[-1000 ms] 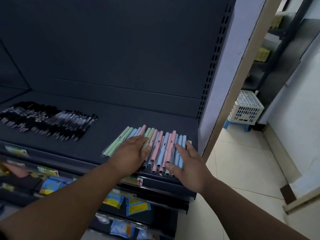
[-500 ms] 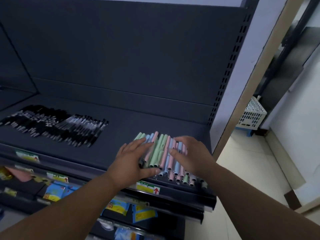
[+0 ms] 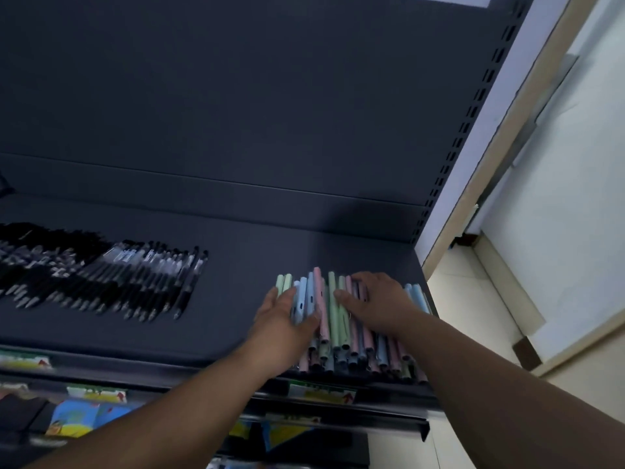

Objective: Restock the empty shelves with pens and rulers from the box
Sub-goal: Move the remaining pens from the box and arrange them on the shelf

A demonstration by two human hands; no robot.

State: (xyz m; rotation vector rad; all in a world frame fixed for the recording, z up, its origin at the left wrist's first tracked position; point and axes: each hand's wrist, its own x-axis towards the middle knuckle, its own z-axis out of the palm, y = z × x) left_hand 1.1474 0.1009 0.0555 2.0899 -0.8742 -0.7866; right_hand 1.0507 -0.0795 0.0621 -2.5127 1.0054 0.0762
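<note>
Dark steel shelf (image 3: pixel 236 299) against a dark back panel (image 3: pixel 270 113), with a pale wall and tiled floor to the right. The shelf holds two groups of stock. A row of black pens (image 3: pixel 135 279) lies well to the left, untouched. The pastel pens (image 3: pixel 333 309) sit at the right front corner, their ends just above a price label (image 3: pixel 321 392) on the shelf edge.

Change over the last second: the pastel pens were fanned out in a loose single layer, with a flat hand at each side. They are now drawn together into a narrower heap that looks more than one layer deep at its front ends. The two hands have closed in with them.

The left hand (image 3: pixel 284 330) lies along the heap's left flank, fingers (image 3: pixel 277 301) straight and thumb resting across the blue pens — pressing, not grasping. The right hand (image 3: pixel 378 306) rests palm down on the right half of the heap, fingers (image 3: pixel 358 282) spread and only lightly bent, so it grips nothing either. A few blue pens show just beyond it, near the shelf's right edge.

Reading: this is a tidying step — the batch is already on the shelf and is being squared up. The front ends remain uneven, so some levelling seems left to do. Neither the box nor any ruler is in view, and much of the shelf between the two groups is bare, so the restocking appears far from finished.
</note>
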